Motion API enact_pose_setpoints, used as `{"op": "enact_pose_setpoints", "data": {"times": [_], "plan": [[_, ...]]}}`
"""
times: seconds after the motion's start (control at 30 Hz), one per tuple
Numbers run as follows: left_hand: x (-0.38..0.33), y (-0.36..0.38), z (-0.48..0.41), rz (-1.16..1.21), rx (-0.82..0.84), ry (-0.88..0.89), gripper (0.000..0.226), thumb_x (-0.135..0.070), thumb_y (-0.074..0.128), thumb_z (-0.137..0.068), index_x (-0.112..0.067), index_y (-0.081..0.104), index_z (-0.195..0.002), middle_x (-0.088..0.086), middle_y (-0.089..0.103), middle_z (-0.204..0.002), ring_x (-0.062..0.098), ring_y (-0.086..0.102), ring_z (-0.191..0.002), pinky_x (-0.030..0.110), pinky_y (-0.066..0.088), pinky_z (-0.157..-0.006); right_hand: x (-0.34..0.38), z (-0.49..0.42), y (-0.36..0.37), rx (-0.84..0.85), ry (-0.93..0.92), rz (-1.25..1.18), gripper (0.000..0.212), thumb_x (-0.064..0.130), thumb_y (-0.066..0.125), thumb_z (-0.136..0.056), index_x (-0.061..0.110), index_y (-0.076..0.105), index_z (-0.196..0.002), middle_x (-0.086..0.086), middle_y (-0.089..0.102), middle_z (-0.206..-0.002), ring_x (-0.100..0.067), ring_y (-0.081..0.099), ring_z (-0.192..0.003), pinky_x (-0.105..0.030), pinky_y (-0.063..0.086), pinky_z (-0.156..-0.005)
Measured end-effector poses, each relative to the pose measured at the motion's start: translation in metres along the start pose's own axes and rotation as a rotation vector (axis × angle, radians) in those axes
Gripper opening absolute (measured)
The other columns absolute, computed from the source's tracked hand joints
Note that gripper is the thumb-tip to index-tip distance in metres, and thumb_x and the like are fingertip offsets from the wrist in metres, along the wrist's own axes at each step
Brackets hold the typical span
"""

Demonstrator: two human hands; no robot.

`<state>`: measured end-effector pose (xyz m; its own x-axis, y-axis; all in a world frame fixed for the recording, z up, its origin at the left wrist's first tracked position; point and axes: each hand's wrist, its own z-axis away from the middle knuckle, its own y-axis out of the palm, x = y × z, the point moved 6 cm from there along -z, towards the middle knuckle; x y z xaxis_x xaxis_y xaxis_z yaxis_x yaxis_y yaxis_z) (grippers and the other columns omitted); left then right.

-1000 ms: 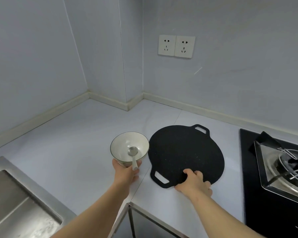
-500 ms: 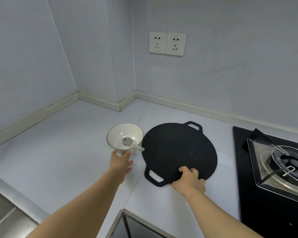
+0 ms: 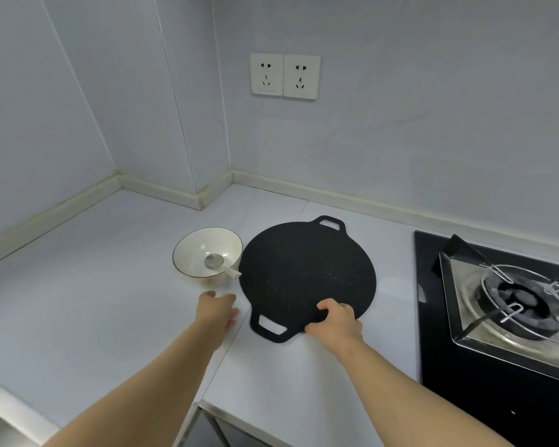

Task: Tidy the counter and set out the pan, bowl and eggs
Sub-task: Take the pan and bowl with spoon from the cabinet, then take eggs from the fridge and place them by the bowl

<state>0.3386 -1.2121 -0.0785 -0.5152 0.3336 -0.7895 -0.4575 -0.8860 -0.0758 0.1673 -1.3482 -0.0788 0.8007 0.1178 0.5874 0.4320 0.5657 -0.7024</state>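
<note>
A flat black round pan (image 3: 307, 272) with two loop handles lies on the white counter (image 3: 94, 285). My right hand (image 3: 334, 321) grips its near rim beside the near handle. A white bowl (image 3: 207, 254) with a spoon (image 3: 218, 262) in it stands upright just left of the pan, its rim close to the pan's edge. My left hand (image 3: 215, 309) rests on the counter just in front of the bowl, fingers apart, holding nothing. No eggs are in view.
A gas hob (image 3: 510, 298) with a metal burner stand sits at the right on a black glass plate. Two wall sockets (image 3: 284, 75) are above the counter. The counter's front edge and a metal sink rim (image 3: 10, 414) lie at the lower left.
My left hand has let go of the bowl, which now stands on the counter next to the pan, and has drawn back a little. My right hand still holds the pan's rim.
</note>
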Motion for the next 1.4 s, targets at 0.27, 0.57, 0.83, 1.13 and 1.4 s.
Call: {"op": "enact_pose_setpoints", "data": {"times": [0.27, 0.57, 0.83, 1.13, 1.4], "plan": [[-0.001, 0.030, 0.029, -0.305, 0.061, 0.150, 0.005, -0.012, 0.045, -0.096, -0.013, 0.050, -0.098, 0.007, 0.050, -0.088, 0.020, 0.048, -0.087, 0.029, 0.042, -0.077, -0.008, 0.019, -0.006, 0.009, 0.035, -0.237, 0.052, 0.018, 0.062, -0.086, 0.016, 0.042, -0.134, -0.008, 0.038, -0.137, -0.024, 0.050, -0.117, -0.028, 0.043, -0.091], [-0.001, 0.123, 0.101, -0.614, 0.387, 0.501, 0.023, -0.012, 0.043, -0.094, -0.013, 0.061, -0.109, -0.001, 0.052, -0.094, 0.005, 0.042, -0.063, 0.016, 0.033, -0.053, -0.084, 0.089, -0.066, -0.292, 0.145, -0.588, 0.038, 0.015, 0.062, -0.087, 0.013, 0.053, -0.123, -0.003, 0.053, -0.122, -0.015, 0.049, -0.096, -0.022, 0.036, -0.080], [0.036, 0.233, 0.242, -0.635, 0.827, 0.531, 0.014, -0.015, 0.048, -0.093, -0.022, 0.058, -0.086, 0.004, 0.061, -0.094, 0.018, 0.058, -0.091, 0.029, 0.048, -0.081, -0.188, 0.165, -0.167, -0.621, 0.245, -0.713, 0.028, 0.017, 0.059, -0.088, 0.013, 0.059, -0.116, -0.001, 0.060, -0.104, -0.020, 0.057, -0.097, -0.035, 0.047, -0.091], [0.126, 0.356, 0.458, -0.643, 1.156, 0.576, 0.017, -0.012, 0.048, -0.093, -0.022, 0.060, -0.086, 0.002, 0.064, -0.088, 0.014, 0.058, -0.080, 0.024, 0.048, -0.069, -0.347, 0.310, -0.294, -0.940, 0.300, -0.775, 0.008, 0.015, 0.053, -0.092, 0.019, 0.059, -0.096, 0.008, 0.058, -0.088, -0.016, 0.058, -0.088, -0.027, 0.045, -0.074], [0.210, 0.453, 0.619, -0.614, 1.393, 0.556, 0.014, -0.014, 0.047, -0.095, -0.017, 0.060, -0.097, 0.002, 0.064, -0.092, 0.011, 0.059, -0.079, 0.022, 0.047, -0.069, -0.483, 0.432, -0.390, -1.159, 0.366, -0.811, 0.013, 0.010, 0.048, -0.092, 0.014, 0.059, -0.085, 0.001, 0.055, -0.075, -0.014, 0.051, -0.063, -0.024, 0.041, -0.057]]}}
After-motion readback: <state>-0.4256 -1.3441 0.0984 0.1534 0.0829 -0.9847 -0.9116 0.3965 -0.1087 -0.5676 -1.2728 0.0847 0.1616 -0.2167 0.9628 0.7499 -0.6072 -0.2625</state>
